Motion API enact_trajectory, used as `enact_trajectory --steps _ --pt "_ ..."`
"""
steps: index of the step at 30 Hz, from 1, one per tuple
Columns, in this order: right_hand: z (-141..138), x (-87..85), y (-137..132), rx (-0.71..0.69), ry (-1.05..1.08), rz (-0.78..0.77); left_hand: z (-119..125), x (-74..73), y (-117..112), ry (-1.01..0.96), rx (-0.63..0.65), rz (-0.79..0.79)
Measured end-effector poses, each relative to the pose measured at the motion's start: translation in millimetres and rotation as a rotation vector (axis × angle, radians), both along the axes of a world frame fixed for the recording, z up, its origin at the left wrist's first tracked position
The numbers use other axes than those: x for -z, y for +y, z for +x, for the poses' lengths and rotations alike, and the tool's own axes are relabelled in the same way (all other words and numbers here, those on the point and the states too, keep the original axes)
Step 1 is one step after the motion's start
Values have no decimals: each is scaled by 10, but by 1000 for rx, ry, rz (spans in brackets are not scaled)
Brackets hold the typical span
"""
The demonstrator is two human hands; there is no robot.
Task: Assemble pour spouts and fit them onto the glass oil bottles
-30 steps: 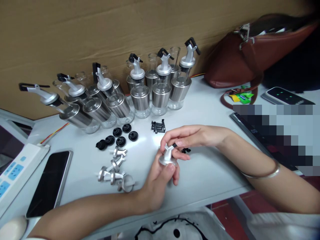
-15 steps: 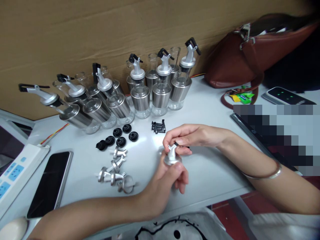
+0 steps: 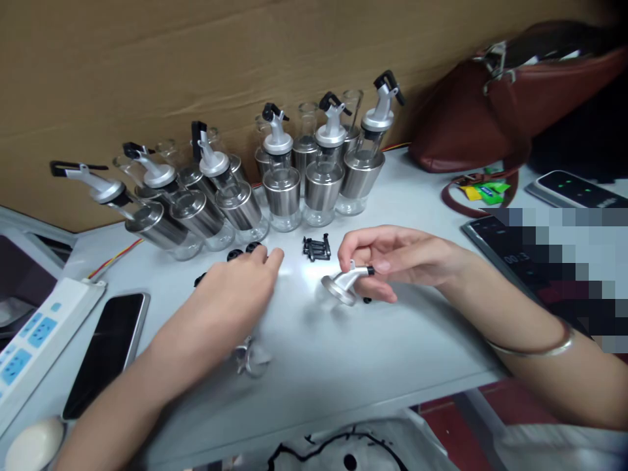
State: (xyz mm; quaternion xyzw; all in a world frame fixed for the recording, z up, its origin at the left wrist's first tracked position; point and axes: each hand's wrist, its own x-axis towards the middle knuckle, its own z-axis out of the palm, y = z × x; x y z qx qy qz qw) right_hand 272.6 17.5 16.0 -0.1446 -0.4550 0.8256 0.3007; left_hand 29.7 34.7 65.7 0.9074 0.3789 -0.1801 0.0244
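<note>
My right hand [image 3: 397, 265] pinches a silver pourer spout [image 3: 343, 281] by its narrow end, where a small black tip shows; the round base tilts down to the left above the table. My left hand [image 3: 230, 288] is stretched palm down over the black rubber stoppers [image 3: 235, 255], its fingertips bent downward and slightly apart. Most of the stoppers are hidden under it, and I see nothing in its fingers. Below this hand, a loose silver spout [image 3: 251, 360] lies on the table; the others are covered by my left arm. A pile of small black levers [image 3: 316, 248] lies between my hands.
Several glass-and-steel bottles [image 3: 282, 193] with pourers stand at the back, with uncapped bottles [image 3: 307, 147] behind. A phone [image 3: 108, 353] and power strip [image 3: 39, 333] lie left. At right are a brown bag [image 3: 456, 124] and a flat black device [image 3: 505, 252].
My left hand has let go of the silver spout and moved left to the black stoppers. My right hand keeps the spout, now turned more sideways. The view has shifted slightly.
</note>
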Motion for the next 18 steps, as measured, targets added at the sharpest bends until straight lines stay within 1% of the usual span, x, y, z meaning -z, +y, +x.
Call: enact_trajectory --steps 2,4,9,15,18 --pt "-6 7 -3 -12 13 5 -45 31 120 -29 25 30" --pt "-8 6 -4 -10 24 10 -67 50 188 -45 46 45" --pt "-10 5 3 20 39 25 -65 81 228 10 34 71" --pt "-18 -13 -4 27 18 51 -66 171 297 4 48 2" --pt "-26 -39 -15 84 15 69 -40 159 304 -33 47 -16"
